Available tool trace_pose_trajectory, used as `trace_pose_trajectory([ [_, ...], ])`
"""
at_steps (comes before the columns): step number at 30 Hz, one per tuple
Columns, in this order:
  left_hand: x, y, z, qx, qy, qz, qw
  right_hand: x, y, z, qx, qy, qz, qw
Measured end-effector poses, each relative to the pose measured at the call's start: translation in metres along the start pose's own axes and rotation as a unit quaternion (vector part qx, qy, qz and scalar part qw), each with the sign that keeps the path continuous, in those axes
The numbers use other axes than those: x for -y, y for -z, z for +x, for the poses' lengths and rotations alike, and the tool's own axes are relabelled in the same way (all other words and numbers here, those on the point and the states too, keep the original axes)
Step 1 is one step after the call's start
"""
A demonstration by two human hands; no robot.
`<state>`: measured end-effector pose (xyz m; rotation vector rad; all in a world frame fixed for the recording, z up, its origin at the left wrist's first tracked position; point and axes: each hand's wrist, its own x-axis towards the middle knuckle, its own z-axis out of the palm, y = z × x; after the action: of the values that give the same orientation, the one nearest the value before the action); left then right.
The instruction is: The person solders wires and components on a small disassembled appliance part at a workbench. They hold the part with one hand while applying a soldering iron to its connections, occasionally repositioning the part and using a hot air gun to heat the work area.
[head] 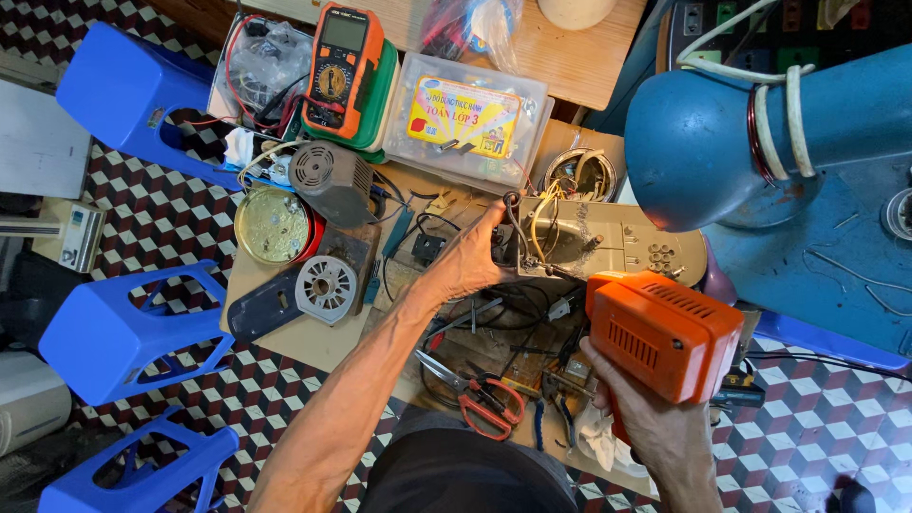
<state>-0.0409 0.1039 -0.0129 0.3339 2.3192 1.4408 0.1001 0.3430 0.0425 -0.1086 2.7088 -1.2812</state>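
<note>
Fingers [494,228] gripping beige casing [608,242], scissors [475,389] below, multimeter [344,66] beyond

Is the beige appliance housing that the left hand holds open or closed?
Open. The beige housing shows its inside, with loose wires bunched at the end that the left hand grips. The right hand holds an orange soldering gun.
</note>
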Motion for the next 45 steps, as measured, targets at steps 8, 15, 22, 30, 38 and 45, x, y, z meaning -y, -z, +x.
trace_pose_trajectory([
  [8,0.001,-0.013,-0.007,-0.037,-0.027,-0.051,0.998,-0.006,-0.005,-0.006,0.058,-0.301,0.111,0.945],
  [15,0.004,-0.019,-0.007,-0.030,0.035,-0.042,0.998,-0.015,0.003,-0.002,0.092,-0.277,0.094,0.952],
  [22,0.006,-0.025,-0.013,-0.036,0.024,-0.058,0.997,-0.032,0.002,-0.008,0.125,-0.287,0.019,0.950],
  [30,0.011,-0.029,-0.014,-0.022,0.038,-0.040,0.998,-0.045,0.001,-0.023,0.170,-0.284,-0.060,0.942],
  [38,0.005,-0.029,-0.017,-0.023,0.062,-0.023,0.998,-0.036,0.010,-0.029,0.102,-0.094,-0.126,0.982],
  [45,0.003,-0.037,-0.024,-0.061,0.003,-0.014,0.998,-0.015,0.017,-0.011,0.094,-0.099,-0.139,0.981],
])
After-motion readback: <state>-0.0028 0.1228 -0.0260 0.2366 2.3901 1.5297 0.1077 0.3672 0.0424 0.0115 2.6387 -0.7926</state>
